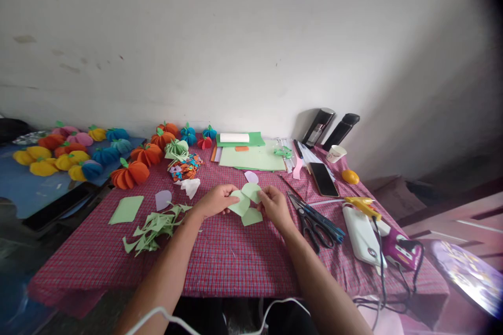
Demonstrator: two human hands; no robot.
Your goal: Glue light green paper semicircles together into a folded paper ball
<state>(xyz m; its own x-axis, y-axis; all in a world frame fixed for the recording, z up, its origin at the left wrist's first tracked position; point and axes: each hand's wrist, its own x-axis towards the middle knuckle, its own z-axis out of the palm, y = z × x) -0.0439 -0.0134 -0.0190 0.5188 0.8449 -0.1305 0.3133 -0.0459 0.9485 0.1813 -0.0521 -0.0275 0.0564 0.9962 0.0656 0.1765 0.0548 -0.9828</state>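
At the middle of the table, my left hand (221, 199) pinches a rounded light green paper piece (240, 203). My right hand (274, 206) grips another green paper piece (251, 191) by its right edge, and the two pieces overlap at their inner edges. Just below them lies a third green paper piece (252, 216) on the cloth. Left of my hands are a heap of green paper scraps (159, 226), a stack of green paper (126, 210) and a lilac paper piece (163, 199). A second lilac piece (251, 177) lies beyond my fingers.
Black-handled scissors (314, 222), a phone (324, 179), a yellow glue gun (362, 207) and a white power bank (363, 235) lie to the right. Paper pumpkins (129, 174) crowd the left. Coloured sheets (251, 159) lie near the wall, and bottles (319, 127) lean against it.
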